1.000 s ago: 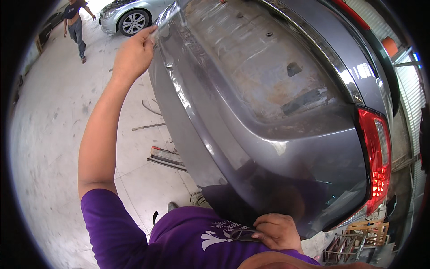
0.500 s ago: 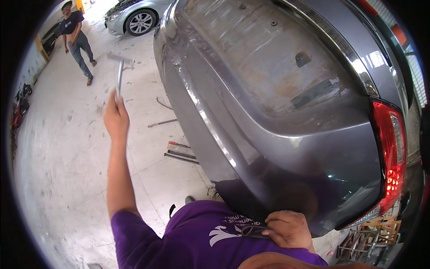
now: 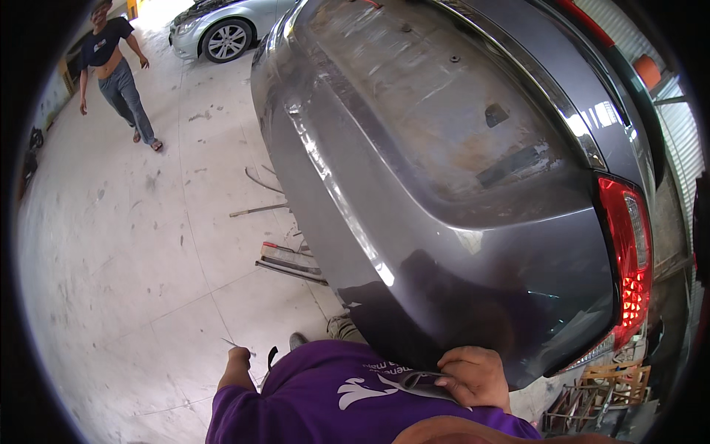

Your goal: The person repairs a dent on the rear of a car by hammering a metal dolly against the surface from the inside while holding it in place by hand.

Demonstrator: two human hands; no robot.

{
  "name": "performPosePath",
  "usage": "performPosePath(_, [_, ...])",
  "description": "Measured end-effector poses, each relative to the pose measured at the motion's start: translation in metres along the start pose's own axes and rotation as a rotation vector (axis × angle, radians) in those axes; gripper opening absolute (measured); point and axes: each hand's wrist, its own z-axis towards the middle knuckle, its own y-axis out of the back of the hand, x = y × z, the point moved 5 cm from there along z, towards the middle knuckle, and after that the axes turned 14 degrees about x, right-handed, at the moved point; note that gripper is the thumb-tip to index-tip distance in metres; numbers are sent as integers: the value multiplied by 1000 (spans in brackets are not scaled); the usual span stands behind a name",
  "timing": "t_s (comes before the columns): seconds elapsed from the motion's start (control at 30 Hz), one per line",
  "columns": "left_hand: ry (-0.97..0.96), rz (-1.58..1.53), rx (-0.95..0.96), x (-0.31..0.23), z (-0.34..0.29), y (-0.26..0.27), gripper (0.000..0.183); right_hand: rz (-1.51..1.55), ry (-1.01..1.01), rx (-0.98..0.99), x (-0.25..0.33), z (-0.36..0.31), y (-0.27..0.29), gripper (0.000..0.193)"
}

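Note:
My left arm hangs low beside my purple shirt, its hand point(image 3: 238, 357) mostly hidden by foreshortening. A thin pointed end of the silver hammer point(image 3: 228, 342) pokes out there; the rest of the tool is out of sight. Curled at the car's lower edge, my right hand point(image 3: 473, 376) pinches a folded grey strip point(image 3: 429, 386) between thumb and fingers, against my shirt. In front of me stands the rear of a dark grey car point(image 3: 414, 222). Its recessed panel point(image 3: 444, 111) is scuffed and patchy, with bare and brownish areas and a small dark opening.
A red tail light point(image 3: 625, 259) sits at the car's right corner. Metal bars point(image 3: 292, 265) and a rod point(image 3: 259, 210) lie on the floor beside the car. Another person point(image 3: 118, 74) walks at the far left. Behind is a silver car point(image 3: 225, 33); a wooden frame point(image 3: 614, 385) stands lower right.
My left hand has swung down from its raised position with the hammer, back beside my body. My right hand stays at the car's edge. The other person has walked nearer.

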Motion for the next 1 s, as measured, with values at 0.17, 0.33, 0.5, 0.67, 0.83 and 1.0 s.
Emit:
performPosePath(0.17, [74, -249, -248, -9, -55, 82, 22, 73, 17, -119, 7, 2, 5, 22])
performPosePath(0.33, [-220, -2234, -501, -19, -106, 144, 16, 85, 144, -253, -5, -6, 2, 24])
performPosePath(0.5, [-531, -2379, -707, -22, -186, 199, 23, 31, 58, -374, -4, -11, -4, 25])
performPosePath(0.67, [-679, -2427, -850, -2, -214, 221, 30, 80, 50, -431, -3, -7, -3, 32])
performPosePath(0.83, [-787, -2406, -868, 1, -235, 237, 36, 120, -23, -435, -1, -4, 0, 32])
performPosePath(1.0, [-917, -2116, -815, 9, -279, 267, 39, 172, -78, -524, -1, -2, 0, 30])
